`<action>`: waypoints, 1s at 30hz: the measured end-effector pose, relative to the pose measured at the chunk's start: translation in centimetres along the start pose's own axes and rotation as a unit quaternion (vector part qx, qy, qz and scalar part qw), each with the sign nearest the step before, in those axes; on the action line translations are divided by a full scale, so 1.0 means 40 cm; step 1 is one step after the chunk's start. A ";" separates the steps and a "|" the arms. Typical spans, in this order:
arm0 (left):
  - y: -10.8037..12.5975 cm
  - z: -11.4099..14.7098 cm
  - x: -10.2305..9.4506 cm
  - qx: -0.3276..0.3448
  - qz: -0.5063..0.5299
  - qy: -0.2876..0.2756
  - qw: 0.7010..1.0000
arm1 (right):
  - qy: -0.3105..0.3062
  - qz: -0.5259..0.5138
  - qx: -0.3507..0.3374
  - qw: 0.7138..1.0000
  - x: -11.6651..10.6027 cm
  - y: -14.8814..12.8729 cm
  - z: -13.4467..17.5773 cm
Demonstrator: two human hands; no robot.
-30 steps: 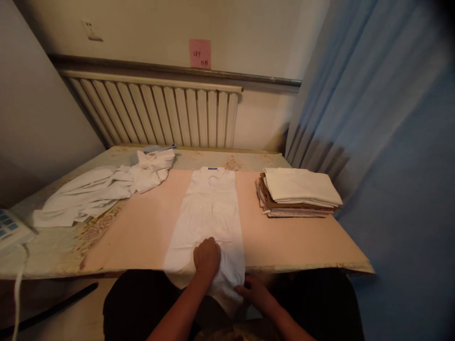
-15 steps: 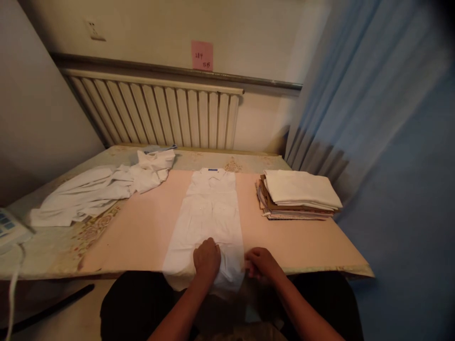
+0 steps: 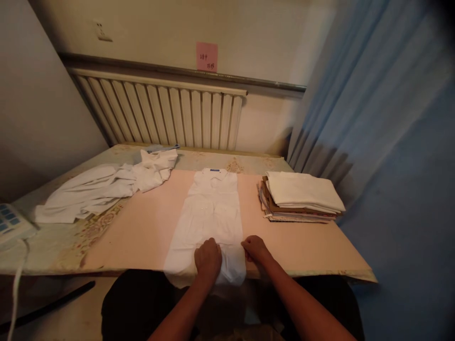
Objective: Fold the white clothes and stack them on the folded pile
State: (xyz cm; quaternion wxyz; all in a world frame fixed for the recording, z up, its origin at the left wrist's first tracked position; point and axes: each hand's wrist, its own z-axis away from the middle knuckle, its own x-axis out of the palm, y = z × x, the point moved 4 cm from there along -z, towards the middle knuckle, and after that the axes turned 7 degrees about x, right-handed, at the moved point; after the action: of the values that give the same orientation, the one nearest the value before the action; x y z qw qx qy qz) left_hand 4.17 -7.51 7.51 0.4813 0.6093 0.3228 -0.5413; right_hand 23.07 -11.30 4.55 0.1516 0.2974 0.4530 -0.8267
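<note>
White garment [image 3: 213, 213]: laid lengthwise over the peach sheet, neckline at the far end, near end reaching the front edge of the bench; creases cross its lower part.
Blue tag [image 3: 214, 170]: inside the neckline of the garment.
Left hand [image 3: 208, 255]: resting on the lower part of the garment, knuckles up; the fingers are curled under, and whether they grip cloth cannot be told.
Right hand [image 3: 256, 248]: at the right edge of the garment, near its lower end; the fingers are bent inward, and whether they pinch the edge cannot be told.
Peach sheet [image 3: 142, 222]: beneath the garment, showing on both sides of it.
Bench [image 3: 261, 164]: under sheet and garment alike, with a flowered cover visible beyond the neckline.
Folded stack [image 3: 302, 194]: right of the garment and apart from it; cream cloth on top, brown and other layers below.
Crumpled white cloth [image 3: 106, 184]: left of the garment, well apart from it, partly on the sheet.
Radiator [image 3: 170, 113]: beyond the garment, against the wall.
Blue curtain [image 3: 391, 142]: far right of the garment, past the stack.
</note>
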 end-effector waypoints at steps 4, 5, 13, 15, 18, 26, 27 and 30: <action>-0.002 -0.001 0.007 0.002 -0.002 0.008 1.000 | 0.002 0.038 0.003 0.999 0.001 0.000 -0.004; -0.002 -0.001 0.007 0.003 -0.003 0.008 1.000 | 0.004 0.045 0.006 0.999 0.002 0.000 -0.004; -0.005 -0.006 0.006 0.004 -0.006 0.005 1.000 | 0.044 0.092 0.021 0.995 0.001 -0.002 0.004; -0.007 -0.007 0.008 0.004 -0.006 0.005 1.000 | 0.050 0.101 0.022 0.993 0.000 -0.004 0.006; -0.009 -0.009 0.013 0.004 -0.006 0.005 1.000 | 0.052 0.112 0.019 0.992 -0.002 -0.007 0.009; -0.012 -0.012 0.019 0.006 -0.009 0.015 1.000 | 0.072 0.132 0.012 0.989 -0.005 -0.014 0.018; -0.012 -0.011 0.019 0.007 -0.009 0.017 1.000 | 0.075 0.133 0.011 0.988 -0.006 -0.015 0.018; -0.013 -0.011 0.022 0.010 -0.010 0.023 1.000 | 0.078 0.138 0.009 0.987 -0.007 -0.016 0.020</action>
State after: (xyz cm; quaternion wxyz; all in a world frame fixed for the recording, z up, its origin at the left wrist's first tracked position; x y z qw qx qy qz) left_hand 4.04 -7.02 6.52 0.4622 0.6234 0.3341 -0.5349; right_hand 22.66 -11.63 5.49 0.2255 0.4219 0.4109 -0.7761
